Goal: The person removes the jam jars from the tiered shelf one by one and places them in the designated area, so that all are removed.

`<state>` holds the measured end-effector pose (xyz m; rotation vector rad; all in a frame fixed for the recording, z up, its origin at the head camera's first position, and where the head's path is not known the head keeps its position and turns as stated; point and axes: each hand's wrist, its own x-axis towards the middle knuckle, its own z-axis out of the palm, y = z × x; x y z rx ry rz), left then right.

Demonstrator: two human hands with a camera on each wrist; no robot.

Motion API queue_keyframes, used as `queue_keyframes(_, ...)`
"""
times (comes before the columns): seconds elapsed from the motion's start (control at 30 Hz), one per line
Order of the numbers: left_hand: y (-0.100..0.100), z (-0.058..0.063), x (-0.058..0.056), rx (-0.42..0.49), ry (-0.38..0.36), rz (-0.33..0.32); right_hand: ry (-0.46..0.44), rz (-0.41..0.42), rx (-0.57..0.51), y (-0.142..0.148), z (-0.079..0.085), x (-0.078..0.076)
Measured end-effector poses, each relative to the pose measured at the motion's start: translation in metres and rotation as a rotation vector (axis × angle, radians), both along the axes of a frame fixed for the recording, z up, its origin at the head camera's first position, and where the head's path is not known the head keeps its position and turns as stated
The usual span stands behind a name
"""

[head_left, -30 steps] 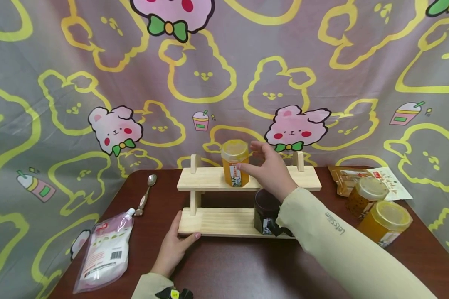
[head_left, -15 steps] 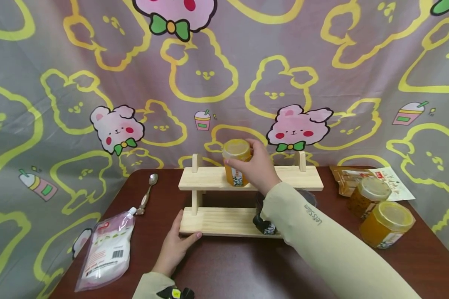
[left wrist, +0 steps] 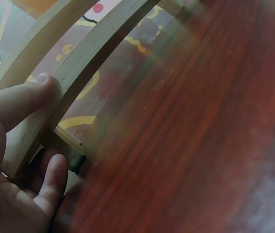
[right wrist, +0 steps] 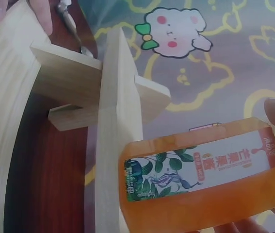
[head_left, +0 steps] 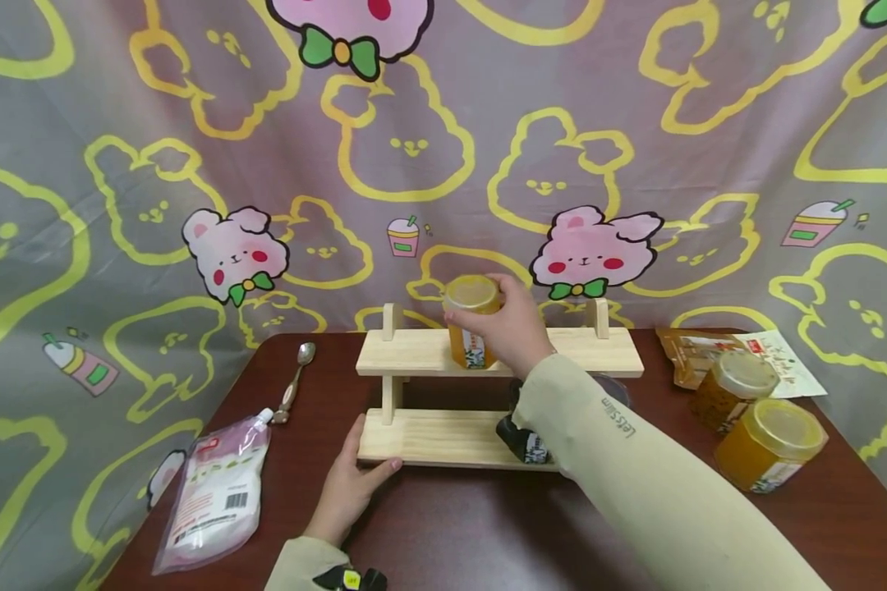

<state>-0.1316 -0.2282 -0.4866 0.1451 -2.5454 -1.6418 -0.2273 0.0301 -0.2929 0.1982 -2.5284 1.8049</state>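
A two-tier wooden rack (head_left: 429, 435) stands on the table, and my left hand (head_left: 351, 488) grips the left end of its lower shelf. The left wrist view shows the thumb (left wrist: 23, 99) over the shelf board and a finger curled beneath. On the upper shelf (head_left: 406, 351) stands a jar of orange jam (right wrist: 200, 179) with a printed label and a clear lid. My right hand (head_left: 513, 324) holds this jar near its top, thumb on the near side and fingers behind. A dark mug (head_left: 528, 443) sits on the lower shelf, partly hidden by my right sleeve.
To the right stand an orange jar (head_left: 772, 447) and a darker jar (head_left: 732, 390), with flat packets (head_left: 776, 361) behind. On the left lie a spoon (head_left: 294, 382) and a spouted pouch (head_left: 214, 492). A patterned curtain (head_left: 429, 164) hangs behind the table.
My right hand has moved left from beside the jar and closed round its upper part. The jar still stands on the upper shelf. My left hand keeps its grip on the rack.
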Motion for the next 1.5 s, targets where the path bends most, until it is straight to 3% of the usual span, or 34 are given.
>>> queue_keyframes(0.4,0.004,0.003,-0.001,-0.034,-0.017,0.007,0.032,-0.003,0.027,0.017,0.008,0.008)
queue_keyframes(0.67,0.004,0.002,-0.001,-0.013,-0.008,0.002,0.02,-0.02,0.041,0.028,0.021,0.014)
queue_keyframes(1.5,0.001,0.001,0.001,0.022,0.015,0.004,0.129,-0.002,0.048,0.064,0.045,0.041)
